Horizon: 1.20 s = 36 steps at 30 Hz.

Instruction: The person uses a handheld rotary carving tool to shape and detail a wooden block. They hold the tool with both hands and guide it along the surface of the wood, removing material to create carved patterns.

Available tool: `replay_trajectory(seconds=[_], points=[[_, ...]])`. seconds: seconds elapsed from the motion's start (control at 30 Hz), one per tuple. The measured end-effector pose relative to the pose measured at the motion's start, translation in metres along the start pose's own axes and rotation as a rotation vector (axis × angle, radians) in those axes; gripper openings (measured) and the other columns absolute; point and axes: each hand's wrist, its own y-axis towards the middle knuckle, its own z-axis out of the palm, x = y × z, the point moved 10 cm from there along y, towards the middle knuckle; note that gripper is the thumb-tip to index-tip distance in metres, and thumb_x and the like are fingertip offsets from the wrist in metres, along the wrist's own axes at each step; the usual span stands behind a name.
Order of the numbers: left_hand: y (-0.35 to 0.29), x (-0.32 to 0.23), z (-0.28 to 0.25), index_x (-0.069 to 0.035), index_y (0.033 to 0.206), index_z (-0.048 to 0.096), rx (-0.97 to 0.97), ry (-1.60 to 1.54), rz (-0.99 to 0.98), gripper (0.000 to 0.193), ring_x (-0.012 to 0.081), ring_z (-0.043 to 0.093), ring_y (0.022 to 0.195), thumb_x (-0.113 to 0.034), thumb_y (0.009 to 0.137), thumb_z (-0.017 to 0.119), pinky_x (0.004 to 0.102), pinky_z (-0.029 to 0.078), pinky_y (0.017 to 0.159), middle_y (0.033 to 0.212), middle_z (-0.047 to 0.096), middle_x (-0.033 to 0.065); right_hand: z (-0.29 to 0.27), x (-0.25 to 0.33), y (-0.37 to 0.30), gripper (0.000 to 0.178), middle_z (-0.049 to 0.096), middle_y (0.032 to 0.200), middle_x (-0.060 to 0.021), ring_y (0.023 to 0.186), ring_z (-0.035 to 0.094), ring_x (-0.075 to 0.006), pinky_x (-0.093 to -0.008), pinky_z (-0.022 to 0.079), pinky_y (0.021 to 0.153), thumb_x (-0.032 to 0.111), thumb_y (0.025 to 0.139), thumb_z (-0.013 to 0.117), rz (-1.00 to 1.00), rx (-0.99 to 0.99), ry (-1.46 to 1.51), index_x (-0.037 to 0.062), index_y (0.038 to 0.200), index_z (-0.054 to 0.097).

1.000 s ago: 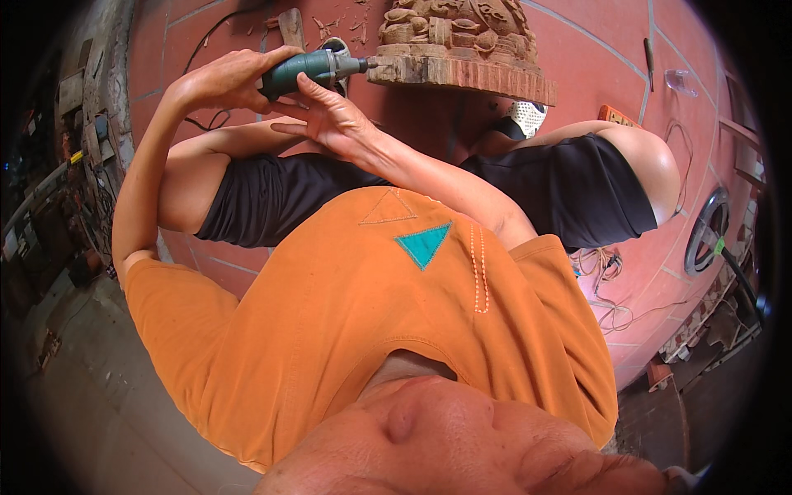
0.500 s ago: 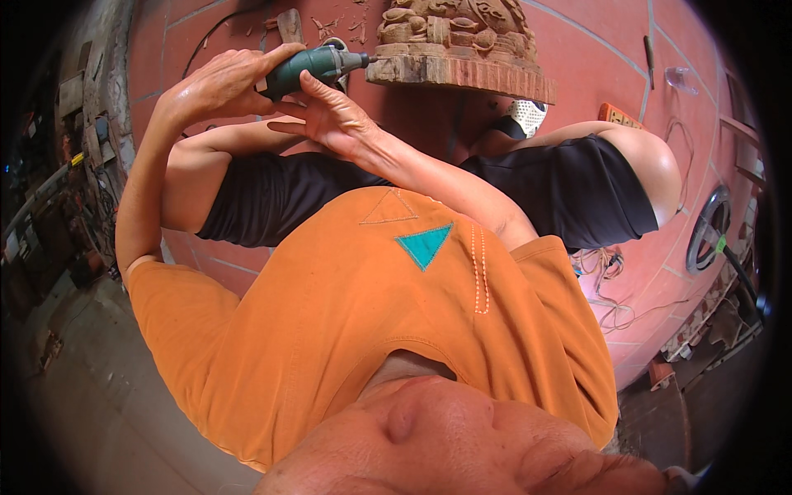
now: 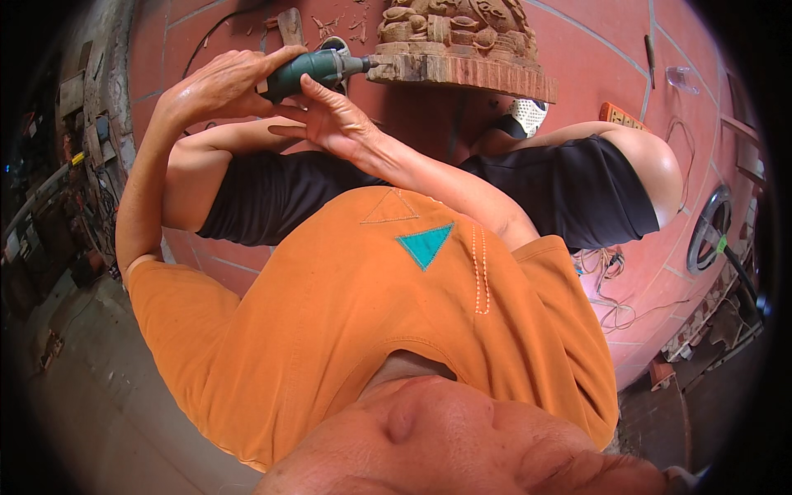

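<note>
A dark green die grinder point(image 3: 307, 73) lies level in front of me, its narrow nose pointing right. My left hand point(image 3: 227, 85) grips the rear end, thumb stretched along the top. From the right, my right hand point(image 3: 340, 125) reaches under the tool; its thumb presses the body and some fingers extend left below it. The grinder's tip meets the left edge of a carved wooden piece point(image 3: 462, 70), close to its thick base. Whether the tip touches the wood or sits just in front of it, I cannot tell.
Wood shavings point(image 3: 324, 29) and a wooden-handled tool point(image 3: 290, 26) lie beyond the grinder on red floor tiles point(image 3: 569, 37). To the right are an orange power strip point(image 3: 620, 115), a thin dark tool point(image 3: 649, 62), a clear cup point(image 3: 682, 79) and tangled cords point(image 3: 609, 266). My bent legs flank the work.
The grinder has shifted very slightly, its nose a touch lower and further right against the carving's edge. Both hands keep nearly the same hold.
</note>
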Motion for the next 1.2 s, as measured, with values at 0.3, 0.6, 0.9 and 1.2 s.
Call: replay_trajectory(seconds=[0.3,0.6,0.9,1.2], points=[[0.001,-0.003,0.007,-0.018,0.139,0.040,0.049,-0.029,0.012,0.078,0.0385,0.064,0.082,-0.024,0.072,0.079,0.0462,0.048,0.072,0.087,0.065,0.0204,-0.001,-0.012,-0.013,0.055,0.057,0.119,-0.0072,0.118,0.052,-0.0413,-0.0604,0.038,0.096,0.042,0.078,0.076,0.115,-0.057,0.005,0.0115,0.120,0.057],[0.002,-0.003,0.008,-0.018,0.139,0.040,0.020,-0.030,0.047,0.078,0.0386,0.064,0.084,-0.023,0.071,0.079,0.0460,0.049,0.073,0.088,0.065,0.0199,0.002,-0.008,-0.013,0.052,0.055,0.116,-0.0069,0.116,0.052,-0.0333,-0.0572,0.040,0.096,0.037,0.078,0.079,0.092,-0.051,0.045,0.0106,0.117,0.058],[0.003,0.007,0.006,-0.018,0.141,0.038,-0.028,-0.040,0.038,0.083,0.0381,0.064,0.083,-0.014,0.068,0.077,0.0462,0.049,0.072,0.089,0.065,0.0190,-0.003,-0.002,0.002,0.056,0.056,0.126,-0.0097,0.119,0.050,-0.0376,-0.0695,0.033,0.097,0.042,0.076,0.078,0.049,-0.006,-0.041,0.0118,0.119,0.059],[0.006,0.013,0.009,-0.017,0.141,0.038,0.005,-0.022,-0.009,0.084,0.0380,0.064,0.087,-0.015,0.067,0.079,0.0464,0.050,0.076,0.095,0.066,0.0194,0.000,0.004,0.003,0.055,0.056,0.123,-0.0136,0.119,0.051,-0.0403,-0.0562,0.039,0.103,0.037,0.079,0.077,-0.002,-0.021,-0.008,0.0048,0.118,0.057]])
